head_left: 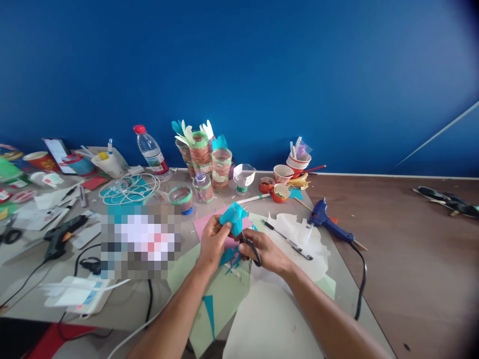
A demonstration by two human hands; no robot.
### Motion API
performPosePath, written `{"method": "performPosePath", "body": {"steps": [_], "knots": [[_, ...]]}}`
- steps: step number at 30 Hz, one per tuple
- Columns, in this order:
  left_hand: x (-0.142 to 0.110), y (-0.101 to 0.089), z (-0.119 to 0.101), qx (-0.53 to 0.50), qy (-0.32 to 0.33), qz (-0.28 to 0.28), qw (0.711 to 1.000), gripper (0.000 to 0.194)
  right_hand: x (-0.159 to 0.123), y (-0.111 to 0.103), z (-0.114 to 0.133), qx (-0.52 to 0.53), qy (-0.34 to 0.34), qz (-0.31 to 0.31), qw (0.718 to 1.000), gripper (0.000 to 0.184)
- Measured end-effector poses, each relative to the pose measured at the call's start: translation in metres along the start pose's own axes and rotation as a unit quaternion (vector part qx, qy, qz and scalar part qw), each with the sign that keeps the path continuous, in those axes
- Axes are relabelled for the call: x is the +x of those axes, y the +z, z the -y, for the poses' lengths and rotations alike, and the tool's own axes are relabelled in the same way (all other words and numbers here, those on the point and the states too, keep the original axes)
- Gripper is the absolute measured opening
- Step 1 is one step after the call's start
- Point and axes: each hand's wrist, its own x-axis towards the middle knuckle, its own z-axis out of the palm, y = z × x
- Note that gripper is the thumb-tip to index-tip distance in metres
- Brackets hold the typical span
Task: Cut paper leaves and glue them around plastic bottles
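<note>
A piece of blue paper [232, 217] is pinched in my left hand [214, 240], raised over the table. My right hand [266, 249] grips a pair of scissors [256, 253] by dark handles, with the blades up against the paper's lower right edge. Below the hands lie small blue offcuts [226, 257], a pink sheet [204, 219] and a light green sheet [187, 271]. A narrow blue paper strip [209, 314] rests nearer me. To the right, a black pen [275, 229] sits on torn white paper [318, 247].
Decorated bottle pots [201, 149] with paper petals stand along the blue wall, beside a water bottle [152, 154]. A blue glue gun [329, 222] lies at the table's right edge, its cord hanging down. Left are a black glue gun [65, 237], a power strip [84, 294] and loose cables.
</note>
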Motion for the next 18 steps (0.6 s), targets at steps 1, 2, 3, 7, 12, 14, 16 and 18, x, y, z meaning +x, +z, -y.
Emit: {"method": "performPosePath", "body": {"steps": [1,2,3,7,12,14,16,18], "knots": [[-0.0002,-0.0004,-0.0004,0.011,0.004,0.0,1.0,0.017,-0.0001,-0.0005,-0.0004,0.001,0.0,0.006,1.0,0.05],[-0.0004,-0.0008,-0.0006,0.019,0.007,-0.001,1.0,0.017,-0.0003,-0.0009,-0.0008,0.003,0.0,0.011,1.0,0.05],[-0.0004,-0.0013,-0.0006,0.027,0.009,-0.001,1.0,0.016,-0.0005,-0.0013,-0.0011,0.004,0.001,0.018,1.0,0.051],[-0.0004,-0.0031,0.0005,0.041,0.011,0.0,0.999,0.016,-0.0012,-0.0022,-0.0012,0.0,0.003,0.028,1.0,0.053],[-0.0001,-0.0037,0.0004,0.058,0.013,-0.005,0.998,0.017,-0.0014,-0.0023,-0.0002,0.002,0.004,0.029,1.0,0.054],[0.0004,-0.004,0.0006,0.059,0.014,-0.005,0.998,0.017,-0.0014,-0.0023,0.0003,0.002,0.006,0.028,1.0,0.053],[0.001,-0.0042,0.0008,0.056,0.015,-0.007,0.998,0.017,-0.0015,-0.0022,0.0009,0.004,0.009,0.027,1.0,0.053],[0.0012,-0.0042,0.0006,0.053,0.015,-0.007,0.998,0.018,-0.0014,-0.0021,0.0012,0.007,0.01,0.024,1.0,0.053]]}}
